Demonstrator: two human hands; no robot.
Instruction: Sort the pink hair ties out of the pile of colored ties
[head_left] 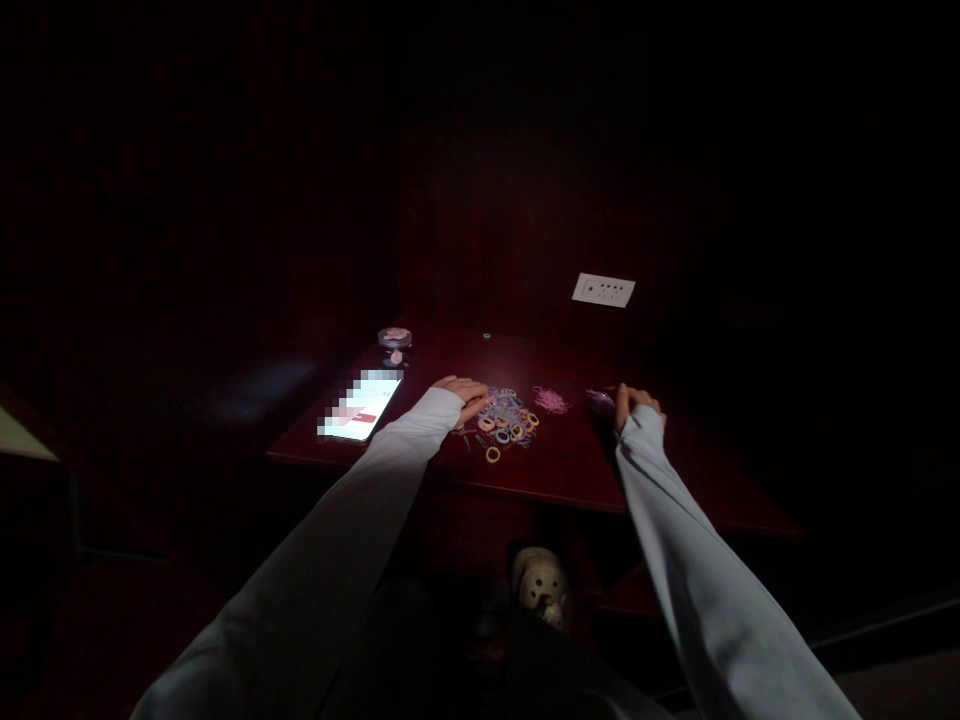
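A loose pile of colourful hair ties (506,418) lies near the middle of the dark red tabletop. My left hand (463,392) rests at the pile's left edge, palm down, its fingers stretched out and touching the nearest ties. Just right of that pile is a smaller heap of thin pink elastics (551,400). Farther right, my right hand (639,402) is curled on the table beside a shiny purple bundle (601,401). Whether its fingers grip the bundle is hard to see in the dim light. One yellow hair tie (493,454) sits apart near the front edge.
A lit phone (367,405) lies on the left, with a clear lidded jar (395,347) behind it. One small green ring (487,336) is at the back. A white socket plate (604,290) is on the wall. Below the table shows a clog (540,580).
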